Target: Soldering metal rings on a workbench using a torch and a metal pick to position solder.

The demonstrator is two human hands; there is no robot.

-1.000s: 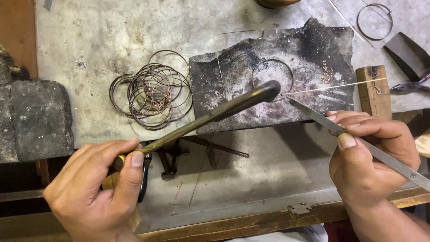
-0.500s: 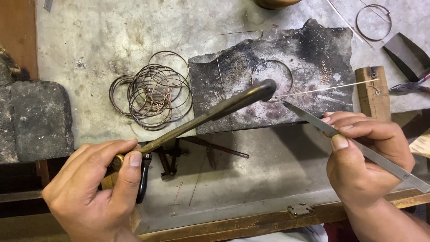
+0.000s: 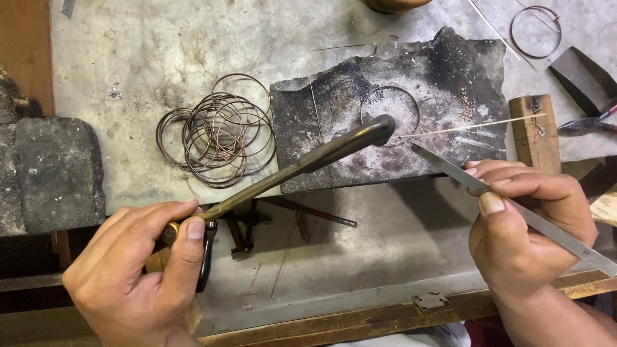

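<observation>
The left hand [image 3: 138, 270] is clenched around the brass handle of a blowtorch [image 3: 295, 166], whose dark curved nozzle points toward 2 o'clock and ends over the charred soldering block [image 3: 334, 109]. The right hand [image 3: 530, 228] grasps long steel tweezers [image 3: 450, 168], tips aimed at 10 o'clock, just beside the nozzle. A wire ring [image 3: 390, 108] lies flat on the block, right behind the nozzle. A thin solder rod [image 3: 475, 126] reaches from a wooden block [image 3: 530, 128] at 3 o'clock toward the ring; whether it touches is hard to tell. A heap of wire rings [image 3: 215, 138] rests on the bench [image 3: 141, 58] at 9 o'clock of the block.
</observation>
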